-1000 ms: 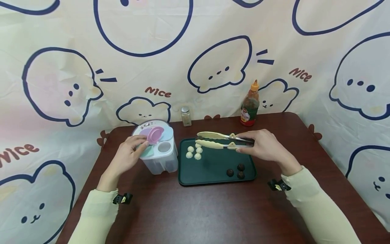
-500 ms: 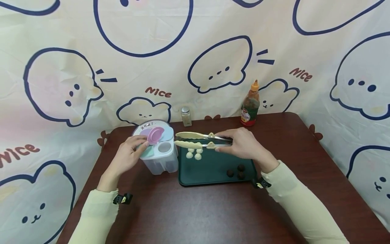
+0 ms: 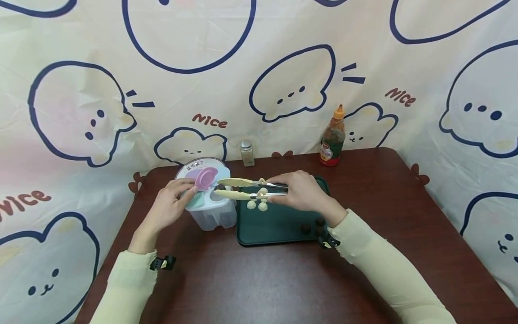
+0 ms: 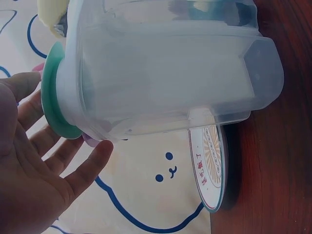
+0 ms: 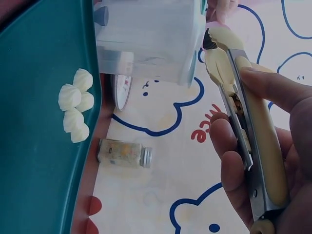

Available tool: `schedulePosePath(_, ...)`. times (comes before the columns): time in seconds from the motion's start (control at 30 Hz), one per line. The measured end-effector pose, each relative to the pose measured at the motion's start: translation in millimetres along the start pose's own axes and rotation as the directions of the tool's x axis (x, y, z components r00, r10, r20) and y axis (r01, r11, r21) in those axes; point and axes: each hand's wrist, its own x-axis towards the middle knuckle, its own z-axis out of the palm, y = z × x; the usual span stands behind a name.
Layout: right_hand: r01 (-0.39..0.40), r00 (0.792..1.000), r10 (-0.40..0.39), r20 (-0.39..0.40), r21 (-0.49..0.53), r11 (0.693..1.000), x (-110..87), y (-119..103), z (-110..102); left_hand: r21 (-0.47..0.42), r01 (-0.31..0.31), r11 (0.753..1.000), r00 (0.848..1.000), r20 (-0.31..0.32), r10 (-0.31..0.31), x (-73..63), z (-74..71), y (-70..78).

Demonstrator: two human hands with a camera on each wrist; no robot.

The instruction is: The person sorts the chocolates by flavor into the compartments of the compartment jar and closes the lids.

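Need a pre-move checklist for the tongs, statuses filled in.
1. Right hand gripping the tongs: ok.
2. Dark ball between the tong tips: ok, seen in the head and right wrist views.
3. Pink lid held up off the opening by the left hand: ok.
4. Container upright on the table: ok.
5. Ball centred over the opening: cannot tell; the tongs partly cover it in the head view.
6. Tong tips clear of the pink lid: cannot tell; they look close, but the gap is unclear.
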Motion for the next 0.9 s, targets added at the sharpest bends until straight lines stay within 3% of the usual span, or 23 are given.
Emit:
schedulePosePath(0.6,-0.039,0.998,0.04,0.042,-0.013,0.999,6.2,-1.4,-0.1,0.005,-0.008,1.0,1.0,-0.005,0.008,0.4,-1.0,0.5)
schedulePosePath(0.9,-0.056,0.998,0.056,0.02,-0.014,0.998,-3.5,6.1,-11.0,0.002,-0.006,1.0,1.0,0.003,0.006,-0.4,-1.6,2.6)
